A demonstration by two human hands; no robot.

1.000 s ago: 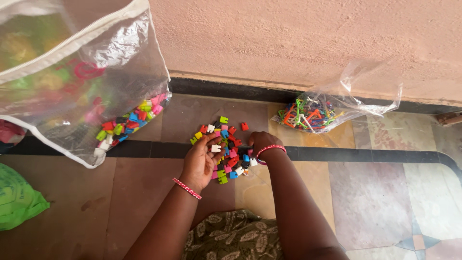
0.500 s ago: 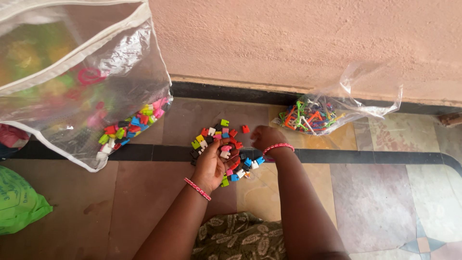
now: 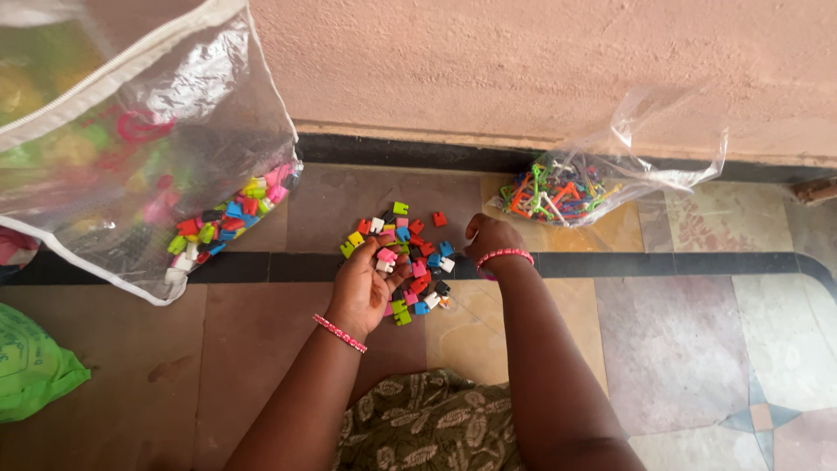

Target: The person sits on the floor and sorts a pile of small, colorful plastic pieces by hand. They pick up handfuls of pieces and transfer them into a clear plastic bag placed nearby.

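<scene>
A pile of small coloured plastic blocks point(image 3: 418, 240) lies on the tiled floor in front of me. My left hand point(image 3: 364, 288) is cupped palm-up at the pile's left side, holding a few pink and white blocks point(image 3: 384, 259) at its fingertips. My right hand point(image 3: 488, 235) rests at the pile's right edge, fingers curled down onto the floor beside the blocks; what it grips, if anything, is hidden. Both wrists wear red-and-white bands.
A large clear zip bag point(image 3: 148, 148) with more coloured blocks leans at the left. A small clear plastic bag point(image 3: 575, 187) of coloured sticks lies against the wall point(image 3: 540, 61). A green bag point(image 3: 30, 362) sits at the far left. Patterned cloth point(image 3: 427, 419) covers my lap.
My left hand has lifted slightly from the pile with pink and white blocks in its fingers. My right hand has drifted a little right and up along the pile's edge.
</scene>
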